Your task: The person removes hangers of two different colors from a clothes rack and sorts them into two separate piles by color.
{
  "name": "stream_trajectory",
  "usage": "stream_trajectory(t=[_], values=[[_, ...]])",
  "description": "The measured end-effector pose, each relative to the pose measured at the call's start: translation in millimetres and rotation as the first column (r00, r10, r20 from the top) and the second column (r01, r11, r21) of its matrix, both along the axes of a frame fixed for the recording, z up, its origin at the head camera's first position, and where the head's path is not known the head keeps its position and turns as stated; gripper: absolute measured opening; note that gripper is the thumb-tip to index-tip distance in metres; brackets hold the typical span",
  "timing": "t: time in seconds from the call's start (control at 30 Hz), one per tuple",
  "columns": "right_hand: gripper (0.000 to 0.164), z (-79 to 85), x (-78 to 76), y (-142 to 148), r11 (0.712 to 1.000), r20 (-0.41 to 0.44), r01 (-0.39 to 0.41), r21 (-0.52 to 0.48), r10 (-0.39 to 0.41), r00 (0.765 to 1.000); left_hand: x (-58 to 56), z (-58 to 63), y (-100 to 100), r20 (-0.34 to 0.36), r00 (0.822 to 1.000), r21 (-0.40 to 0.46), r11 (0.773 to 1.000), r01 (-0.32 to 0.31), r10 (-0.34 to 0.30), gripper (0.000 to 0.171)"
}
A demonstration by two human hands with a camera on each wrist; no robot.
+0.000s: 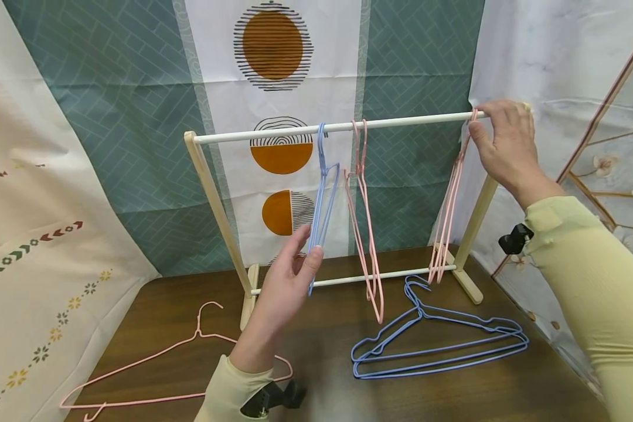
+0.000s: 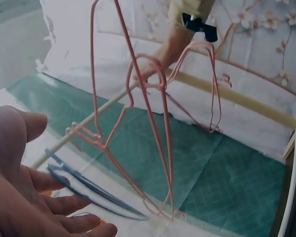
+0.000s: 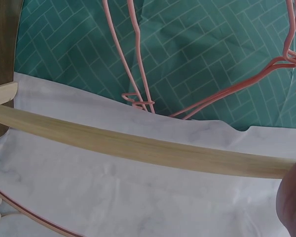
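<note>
My left hand [image 1: 281, 286] is beside the blue hangers [image 1: 322, 161] hanging from the white rod [image 1: 411, 121]. Its thumb and fingers lie apart around their lower part, touching or nearly so. In the left wrist view the fingers are spread loosely, with the blue hangers [image 2: 96, 192] past them. At the rod's right end, my right hand [image 1: 509, 140] pinches the hooks of the pink hangers [image 1: 457, 167]. Between the two hands hang other pink hangers [image 1: 361, 170]. Only an edge of the right hand [image 3: 293, 202] shows in the right wrist view.
The rack has wooden side posts [image 1: 216, 205] and a lower white rod [image 1: 401, 274]. On the brown table [image 1: 322, 351], blue hangers [image 1: 421, 310] lie overlapping at right and a pink hanger [image 1: 197, 333] lies at left. Patterned cloth [image 1: 126, 146] hangs behind.
</note>
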State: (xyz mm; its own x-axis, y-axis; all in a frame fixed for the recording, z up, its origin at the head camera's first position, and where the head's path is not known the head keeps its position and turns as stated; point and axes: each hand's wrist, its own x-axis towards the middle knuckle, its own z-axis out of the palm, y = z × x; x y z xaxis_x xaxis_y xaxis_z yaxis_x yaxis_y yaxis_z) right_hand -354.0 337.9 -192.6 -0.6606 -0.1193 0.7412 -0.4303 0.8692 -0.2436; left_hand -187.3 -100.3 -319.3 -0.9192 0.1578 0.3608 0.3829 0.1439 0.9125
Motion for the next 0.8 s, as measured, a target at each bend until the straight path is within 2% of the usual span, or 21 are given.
stream_trajectory(t=[0.27,0.5,0.6,0.8], values=[[0.065,-0.6,-0.1,-1,1.0,-0.003,-0.003,0.008,0.003,1.0,-1.5,-8.9,11,0.026,0.998,0.061,0.997,-0.05,0.049,0.059],[0.066,0.5,-0.5,-1,1.0,-0.005,-0.001,0.01,0.001,1.0,-5.8,-17.7,15,-0.034,0.997,0.126,0.99,-0.065,0.07,0.047],[0.065,0.3,-0.1,-1,1.0,0.001,0.001,0.008,-0.001,1.0,-5.8,-18.4,16,-0.06,0.995,0.164,0.984,-0.07,0.081,0.044],[0.063,-0.2,0.5,1,1.0,0.009,0.008,0.007,-0.008,1.0,-3.1,-15.4,17,-0.061,0.991,0.207,0.973,-0.104,0.119,0.041]])
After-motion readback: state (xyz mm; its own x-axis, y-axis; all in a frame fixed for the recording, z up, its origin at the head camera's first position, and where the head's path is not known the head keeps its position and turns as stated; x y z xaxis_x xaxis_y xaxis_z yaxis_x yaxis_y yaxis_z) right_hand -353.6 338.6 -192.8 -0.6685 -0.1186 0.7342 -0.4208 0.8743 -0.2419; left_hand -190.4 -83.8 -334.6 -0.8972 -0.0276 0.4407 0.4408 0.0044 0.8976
